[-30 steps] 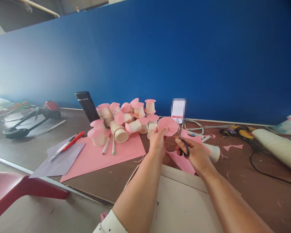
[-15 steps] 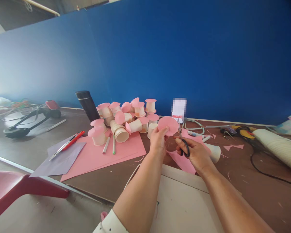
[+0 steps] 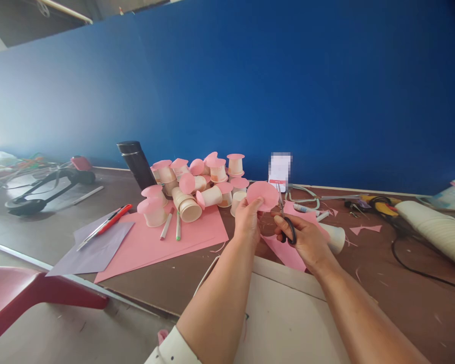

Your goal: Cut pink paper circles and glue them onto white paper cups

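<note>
A round piece of pink paper (image 3: 264, 194) is pinched between the thumb and fingers of my left hand (image 3: 250, 215). My right hand (image 3: 301, 235) grips the black handles of a pair of scissors (image 3: 291, 231). The blades point up along the right edge of the pink round; I cannot tell whether they touch it. Beneath the hands lie pink paper offcuts (image 3: 288, 255) and a paper cup (image 3: 336, 238) on its side. Left of my hands, several paper cups topped with pink paper rounds (image 3: 235, 164) stand or lie in a cluster.
Pink sheets (image 3: 200, 230) lie left, under two markers (image 3: 178, 226). A red utility knife (image 3: 116, 218) rests on purple paper (image 3: 98, 255). Behind stands a black bottle (image 3: 136, 164). A phone (image 3: 279, 172) leans on the blue partition. Stacked cups (image 3: 432, 227) lie right.
</note>
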A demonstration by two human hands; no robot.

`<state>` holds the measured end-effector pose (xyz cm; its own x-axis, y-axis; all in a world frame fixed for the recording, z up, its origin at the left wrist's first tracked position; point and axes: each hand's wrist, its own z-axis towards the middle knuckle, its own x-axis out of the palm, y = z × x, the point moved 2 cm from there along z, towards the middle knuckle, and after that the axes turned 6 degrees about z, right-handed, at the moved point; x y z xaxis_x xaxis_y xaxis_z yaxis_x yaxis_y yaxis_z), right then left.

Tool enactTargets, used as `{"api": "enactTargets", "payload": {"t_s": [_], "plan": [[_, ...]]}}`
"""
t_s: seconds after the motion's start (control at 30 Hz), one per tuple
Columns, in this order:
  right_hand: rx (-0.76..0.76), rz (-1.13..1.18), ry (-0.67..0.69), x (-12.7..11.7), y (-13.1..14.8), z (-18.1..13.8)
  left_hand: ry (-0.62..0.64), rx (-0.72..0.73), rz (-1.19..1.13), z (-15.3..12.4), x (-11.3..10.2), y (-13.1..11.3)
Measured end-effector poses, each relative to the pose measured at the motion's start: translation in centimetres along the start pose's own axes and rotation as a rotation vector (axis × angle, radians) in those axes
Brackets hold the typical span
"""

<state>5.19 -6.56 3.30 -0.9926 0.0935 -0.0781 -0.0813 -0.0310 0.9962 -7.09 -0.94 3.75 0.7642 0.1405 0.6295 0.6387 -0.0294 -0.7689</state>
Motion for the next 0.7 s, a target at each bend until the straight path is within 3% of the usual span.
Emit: {"api": "enactTargets", "payload": {"t_s": [0.7], "plan": [[0.011,0.003,0.0,-0.1,-0.17,0.12,-0.023,-0.003,0.035,-0.12,0.08,0.0]]}}
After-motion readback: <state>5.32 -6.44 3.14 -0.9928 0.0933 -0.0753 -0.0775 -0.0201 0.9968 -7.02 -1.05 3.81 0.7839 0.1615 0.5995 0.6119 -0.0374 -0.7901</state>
